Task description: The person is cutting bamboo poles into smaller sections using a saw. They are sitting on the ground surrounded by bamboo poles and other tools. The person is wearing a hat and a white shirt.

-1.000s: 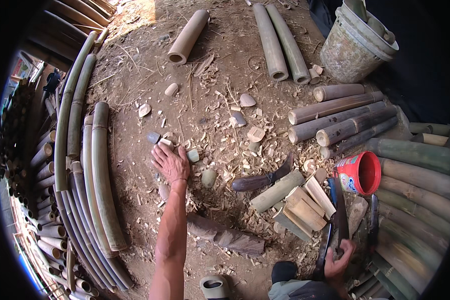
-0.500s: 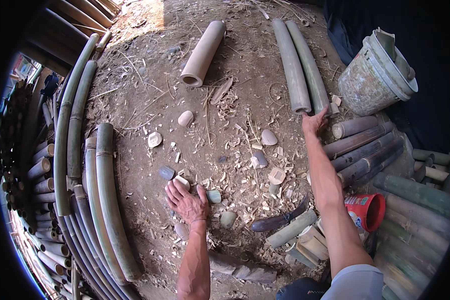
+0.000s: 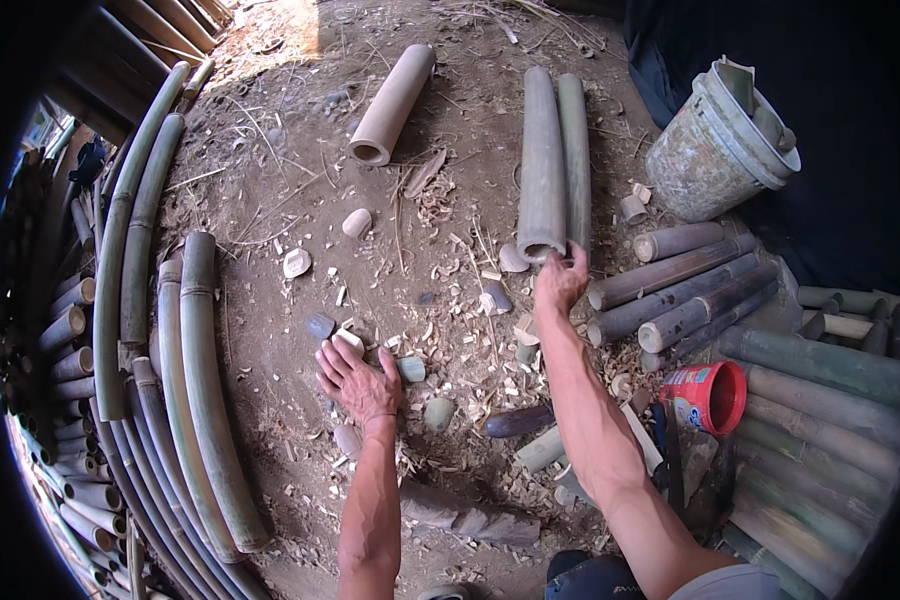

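My right hand (image 3: 562,284) reaches forward and is closed at the near end of two bamboo tubes lying side by side. Its thumb is by the open mouth of the thicker, paler bamboo tube (image 3: 543,165); its fingers are against the thinner, greener bamboo tube (image 3: 576,150), partly hiding that end. Flat on the ground, my left hand (image 3: 362,385) has its fingers spread and grips nothing. Around it are a pale cut block (image 3: 348,341), a dark stone-like piece (image 3: 320,325), a short greenish bamboo piece (image 3: 411,369) and a rounded grey-green stone (image 3: 438,414).
A thick bamboo tube (image 3: 395,105) lies farther ahead. Long bamboo poles (image 3: 220,400) run along the left. On the right are a dirty bucket (image 3: 705,145), dark bamboo lengths (image 3: 685,275) and a red tub (image 3: 715,397). Shavings litter the dirt floor.
My right hand has drawn both bamboo tubes nearer and to the left, and their near ends now lie closer to my left hand. My left hand stays put on the ground.
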Demonstrator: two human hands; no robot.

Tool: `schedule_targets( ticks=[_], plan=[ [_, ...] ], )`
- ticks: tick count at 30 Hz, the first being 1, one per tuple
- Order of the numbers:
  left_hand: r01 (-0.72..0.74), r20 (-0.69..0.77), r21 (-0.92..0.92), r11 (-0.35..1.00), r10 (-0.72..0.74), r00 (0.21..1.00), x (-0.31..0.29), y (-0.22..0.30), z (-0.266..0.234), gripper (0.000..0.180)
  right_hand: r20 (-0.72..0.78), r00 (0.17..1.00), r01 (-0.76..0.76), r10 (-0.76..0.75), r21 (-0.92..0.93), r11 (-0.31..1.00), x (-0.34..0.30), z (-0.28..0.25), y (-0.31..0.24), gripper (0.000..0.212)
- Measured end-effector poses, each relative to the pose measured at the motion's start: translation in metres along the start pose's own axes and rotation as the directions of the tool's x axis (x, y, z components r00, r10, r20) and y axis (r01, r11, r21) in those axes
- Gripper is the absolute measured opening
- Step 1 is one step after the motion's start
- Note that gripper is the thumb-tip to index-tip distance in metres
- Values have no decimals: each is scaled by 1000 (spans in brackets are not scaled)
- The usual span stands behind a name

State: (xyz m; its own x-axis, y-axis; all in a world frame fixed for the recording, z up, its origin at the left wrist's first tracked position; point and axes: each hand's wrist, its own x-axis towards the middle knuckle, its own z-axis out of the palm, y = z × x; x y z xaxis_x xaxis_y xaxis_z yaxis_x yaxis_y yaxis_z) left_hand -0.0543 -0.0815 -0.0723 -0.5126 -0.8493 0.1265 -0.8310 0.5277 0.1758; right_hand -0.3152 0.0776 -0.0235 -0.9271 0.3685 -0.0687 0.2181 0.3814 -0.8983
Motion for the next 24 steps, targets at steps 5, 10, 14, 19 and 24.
schedule_targets(
  ticks=[5,10,14,19,24],
  plan=[
    [37,41,-59,998,-34,999,0,3,6,91,163,985,72,-62,-57,996,-106,-82,43,38],
    [43,304,-174,984,13,952,16,-22,-28,105,252,935,279,-250,-88,956,-159,-172,37,44],
    [-343,171,-46,938,346,922,-6,-28,-91,110,570,793,185,-216,113,976,-156,-262,4,68],
    [-737,26,-208,643,757,653,-66,5,-185,121,688,691,-248,-220,512,822,-177,-357,-34,37],
    [-888,-76,-133,441,889,452,-104,-7,-289,124,878,469,-538,-99,373,756,-216,-477,-50,36]
  ],
)
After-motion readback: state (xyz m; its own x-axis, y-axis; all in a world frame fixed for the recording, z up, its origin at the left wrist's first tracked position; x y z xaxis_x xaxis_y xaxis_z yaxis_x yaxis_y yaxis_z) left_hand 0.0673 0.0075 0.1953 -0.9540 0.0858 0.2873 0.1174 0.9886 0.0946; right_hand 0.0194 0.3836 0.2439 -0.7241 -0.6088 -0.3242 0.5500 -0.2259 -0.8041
